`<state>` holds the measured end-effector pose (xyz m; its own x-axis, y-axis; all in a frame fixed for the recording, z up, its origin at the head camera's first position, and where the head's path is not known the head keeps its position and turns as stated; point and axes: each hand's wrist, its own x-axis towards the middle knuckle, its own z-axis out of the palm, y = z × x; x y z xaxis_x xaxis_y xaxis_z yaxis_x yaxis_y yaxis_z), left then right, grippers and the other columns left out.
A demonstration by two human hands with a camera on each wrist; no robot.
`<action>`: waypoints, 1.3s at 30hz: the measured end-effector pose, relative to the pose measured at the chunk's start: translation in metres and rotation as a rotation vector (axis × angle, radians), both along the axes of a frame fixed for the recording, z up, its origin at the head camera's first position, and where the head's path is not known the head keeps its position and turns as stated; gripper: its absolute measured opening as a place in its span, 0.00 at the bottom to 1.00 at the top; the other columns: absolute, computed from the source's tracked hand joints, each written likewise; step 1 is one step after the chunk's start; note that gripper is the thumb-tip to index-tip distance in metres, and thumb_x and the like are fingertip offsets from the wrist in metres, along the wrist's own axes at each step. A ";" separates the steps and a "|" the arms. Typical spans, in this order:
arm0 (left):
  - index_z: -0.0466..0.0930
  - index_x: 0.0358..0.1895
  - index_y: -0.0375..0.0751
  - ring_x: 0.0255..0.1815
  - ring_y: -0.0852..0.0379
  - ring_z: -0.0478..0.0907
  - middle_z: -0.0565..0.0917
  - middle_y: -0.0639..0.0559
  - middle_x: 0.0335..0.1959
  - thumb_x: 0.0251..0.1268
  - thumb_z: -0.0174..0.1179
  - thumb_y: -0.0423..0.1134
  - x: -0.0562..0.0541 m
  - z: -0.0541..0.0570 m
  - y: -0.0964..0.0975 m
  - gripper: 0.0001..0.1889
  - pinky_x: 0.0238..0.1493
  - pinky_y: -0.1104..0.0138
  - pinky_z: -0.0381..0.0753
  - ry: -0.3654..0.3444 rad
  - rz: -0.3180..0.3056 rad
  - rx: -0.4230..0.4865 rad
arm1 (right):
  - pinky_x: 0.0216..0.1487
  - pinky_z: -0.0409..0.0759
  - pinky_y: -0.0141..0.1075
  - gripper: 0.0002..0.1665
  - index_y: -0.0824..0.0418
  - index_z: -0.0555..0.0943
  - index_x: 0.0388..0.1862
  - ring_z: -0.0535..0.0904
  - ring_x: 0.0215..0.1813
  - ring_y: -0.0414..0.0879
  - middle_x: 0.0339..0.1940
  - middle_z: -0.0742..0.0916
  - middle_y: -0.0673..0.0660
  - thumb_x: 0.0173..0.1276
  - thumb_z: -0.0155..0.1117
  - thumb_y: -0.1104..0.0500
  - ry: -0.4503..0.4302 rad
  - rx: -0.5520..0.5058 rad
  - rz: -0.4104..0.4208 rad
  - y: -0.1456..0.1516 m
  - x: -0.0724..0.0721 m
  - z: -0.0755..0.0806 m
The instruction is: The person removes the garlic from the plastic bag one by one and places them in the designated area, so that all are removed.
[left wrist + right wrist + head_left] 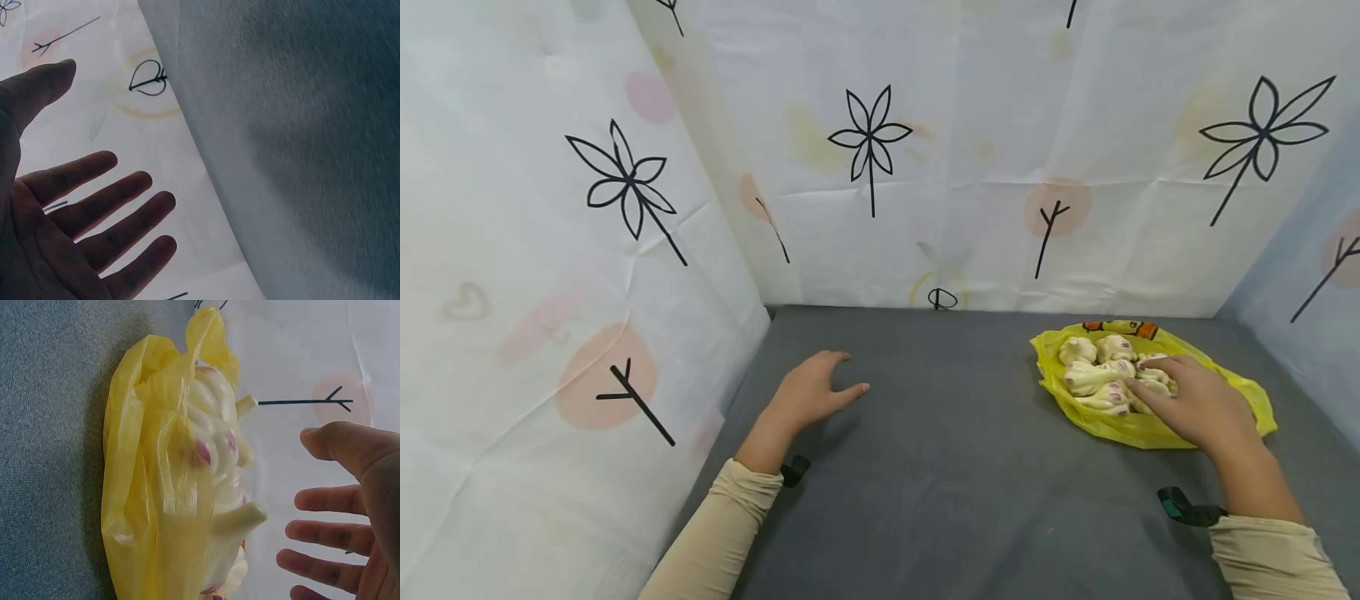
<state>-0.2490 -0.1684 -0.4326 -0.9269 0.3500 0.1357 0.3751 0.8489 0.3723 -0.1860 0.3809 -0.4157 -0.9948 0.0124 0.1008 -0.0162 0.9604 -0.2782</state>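
Several white garlic bulbs [1088, 377] with purple marks lie in a yellow plastic bag [1116, 429] on the right of the grey table. My right hand [1206, 400] hovers over the bag's right side, fingers spread and thumb apart, holding nothing. In the right wrist view, that hand [356, 512] is beside the bulbs [215, 425], with a gap between them. My left hand [808, 392] is above the table's left part, palm facing inward. The left wrist view shows this hand [81, 212] with its fingers extended and nothing in it.
The grey table [925, 433] meets a white patterned cloth [955, 242] along its back edge. More cloth [550, 333] stands at the left, and another side hangs at the right. An orange print [1120, 328] shows at the bag's far rim.
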 end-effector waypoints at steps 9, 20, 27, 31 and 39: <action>0.75 0.74 0.38 0.69 0.42 0.80 0.79 0.42 0.72 0.74 0.67 0.58 -0.007 -0.007 0.023 0.35 0.67 0.45 0.81 -0.061 -0.078 0.118 | 0.46 0.77 0.71 0.41 0.76 0.76 0.67 0.79 0.54 0.78 0.66 0.75 0.83 0.82 0.58 0.38 0.072 -0.065 -0.029 0.020 0.003 -0.005; 0.76 0.72 0.37 0.64 0.42 0.81 0.81 0.38 0.68 0.76 0.66 0.54 -0.014 -0.028 0.061 0.31 0.62 0.46 0.83 -0.123 -0.207 0.247 | 0.50 0.73 0.72 0.37 0.78 0.75 0.66 0.71 0.59 0.78 0.67 0.72 0.83 0.84 0.57 0.44 0.172 -0.144 -0.169 0.043 0.012 -0.015; 0.76 0.73 0.37 0.64 0.44 0.82 0.81 0.39 0.68 0.78 0.64 0.54 -0.017 -0.034 0.087 0.31 0.62 0.49 0.84 -0.138 -0.260 0.271 | 0.57 0.70 0.75 0.37 0.80 0.72 0.68 0.67 0.63 0.81 0.68 0.69 0.85 0.86 0.53 0.45 0.165 -0.156 -0.270 0.058 0.018 -0.024; 0.75 0.74 0.39 0.64 0.46 0.82 0.81 0.41 0.69 0.78 0.63 0.55 -0.019 -0.037 0.104 0.31 0.62 0.51 0.85 -0.165 -0.275 0.288 | 0.64 0.64 0.78 0.39 0.79 0.71 0.69 0.63 0.69 0.84 0.70 0.68 0.85 0.86 0.50 0.42 0.147 -0.168 -0.317 0.066 0.019 -0.028; 0.76 0.74 0.42 0.63 0.48 0.82 0.82 0.43 0.68 0.78 0.63 0.56 -0.020 -0.043 0.133 0.31 0.58 0.57 0.86 -0.188 -0.302 0.302 | 0.70 0.58 0.79 0.42 0.80 0.68 0.71 0.56 0.76 0.84 0.75 0.63 0.86 0.86 0.47 0.41 0.133 -0.202 -0.378 0.076 0.020 -0.036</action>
<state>-0.2687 -0.0352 -0.4760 -0.8076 0.5789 0.1125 0.4913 0.5551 0.6712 -0.1659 0.4572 -0.4516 -0.8951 0.4054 0.1857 0.2772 0.8322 -0.4803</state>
